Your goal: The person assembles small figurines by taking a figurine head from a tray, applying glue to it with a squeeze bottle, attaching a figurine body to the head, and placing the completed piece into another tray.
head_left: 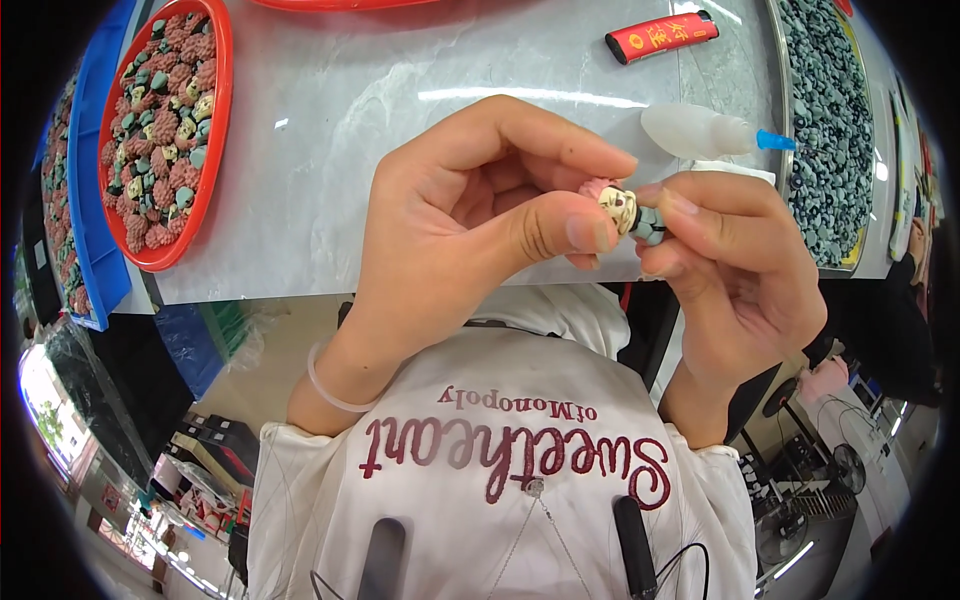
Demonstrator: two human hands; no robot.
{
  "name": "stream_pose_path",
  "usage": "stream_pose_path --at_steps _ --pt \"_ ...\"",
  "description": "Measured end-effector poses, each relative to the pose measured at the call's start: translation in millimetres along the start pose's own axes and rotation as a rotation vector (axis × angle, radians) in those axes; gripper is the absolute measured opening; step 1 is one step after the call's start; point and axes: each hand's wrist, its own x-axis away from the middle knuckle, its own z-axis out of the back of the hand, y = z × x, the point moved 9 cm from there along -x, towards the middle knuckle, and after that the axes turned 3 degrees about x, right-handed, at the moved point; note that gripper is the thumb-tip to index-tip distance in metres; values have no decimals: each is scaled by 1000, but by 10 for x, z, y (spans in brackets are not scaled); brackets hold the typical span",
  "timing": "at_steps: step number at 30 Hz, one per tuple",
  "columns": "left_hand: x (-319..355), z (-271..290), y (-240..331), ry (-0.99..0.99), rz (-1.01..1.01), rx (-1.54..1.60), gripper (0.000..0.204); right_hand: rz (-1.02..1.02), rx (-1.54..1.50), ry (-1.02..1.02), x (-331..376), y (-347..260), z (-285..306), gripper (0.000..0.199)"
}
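Note:
Over the front part of the table, my two hands meet at a small toy figurine. My left hand [470, 200] pinches its head [617, 205], which has pink hair and a cream face, between thumb and fingers. Thumb and fingertips of my right hand [745, 255] are closed on the grey-green and black body [648, 226]. Head and body touch; whether they are fixed together I cannot tell. Just beyond my right hand lies a translucent white squeeze bottle [690, 133] with a blue nozzle tip [775, 140].
At the left, a red oval tray [226, 100] holds many pink-haired figurine heads, beside a blue bin [100, 245]. A metal-edged tray [784, 60] of dark grey-green figurine bodies stands at the right. A red, black-ended lighter-like object [660, 37] lies at the back of the marbled table [300, 200].

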Motion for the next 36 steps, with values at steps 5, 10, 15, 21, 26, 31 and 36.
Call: stream_pose_path --at_steps 5,10,15,21,26,31,36 --pt "-4 -39 24 -18 20 -25 59 -132 -106 -102 -25 101 -51 40" --pt "8 -73 18 -71 24 29 64 -72 75 -285 -49 40 -189 54" --pt "12 -100 41 -124 -22 -7 63 56 116 -224 -12 11 -222 54" --pt "10 -108 26 -138 -52 -69 45 213 311 -107 12 -162 -81 53" --pt "51 -157 26 -190 -8 -68 35 287 461 -40 15 -213 -69 49" --pt "64 -194 14 -250 -79 -149 28 308 356 -6 28 -180 -63 50" --pt "67 -168 -23 -259 14 -85 32 167 144 -81 17 -124 -9 43"
